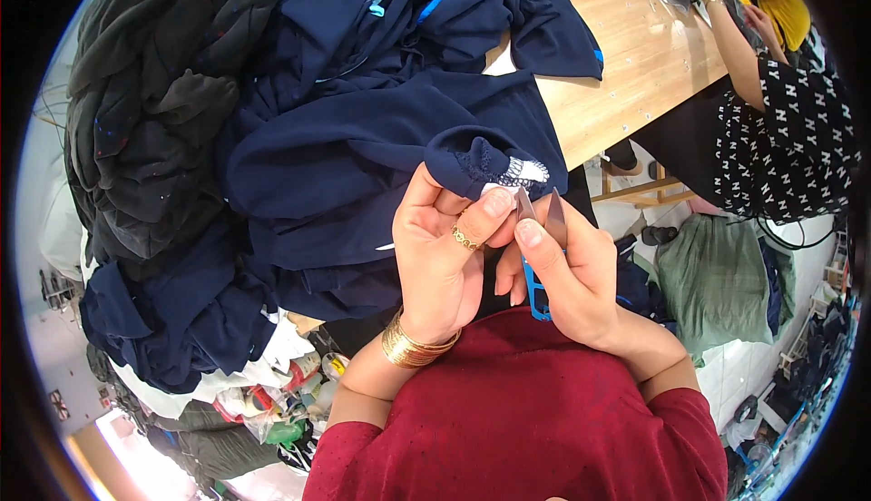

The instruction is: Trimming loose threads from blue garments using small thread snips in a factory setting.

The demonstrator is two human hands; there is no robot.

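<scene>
My left hand (446,245) pinches the edge of a navy blue garment (308,161), where a white label (528,171) and overlocked seam stitching show. Between the fingers of my right hand (581,270) is a pair of thread snips (553,220) with a blue handle. The two pointed blades stand apart, their tips just beside the label and my left thumb. Most of the garment drapes from my left hand across the table to the left. Part of the snips' handle is hidden behind my right fingers.
Left of the navy cloth rises a big heap of black fabric (163,102). The wooden table (626,65) extends to the far right, scattered with small scraps. Beyond its right edge other people work, one in a black patterned shirt (798,138). A green cloth bundle (717,274) lies lower right.
</scene>
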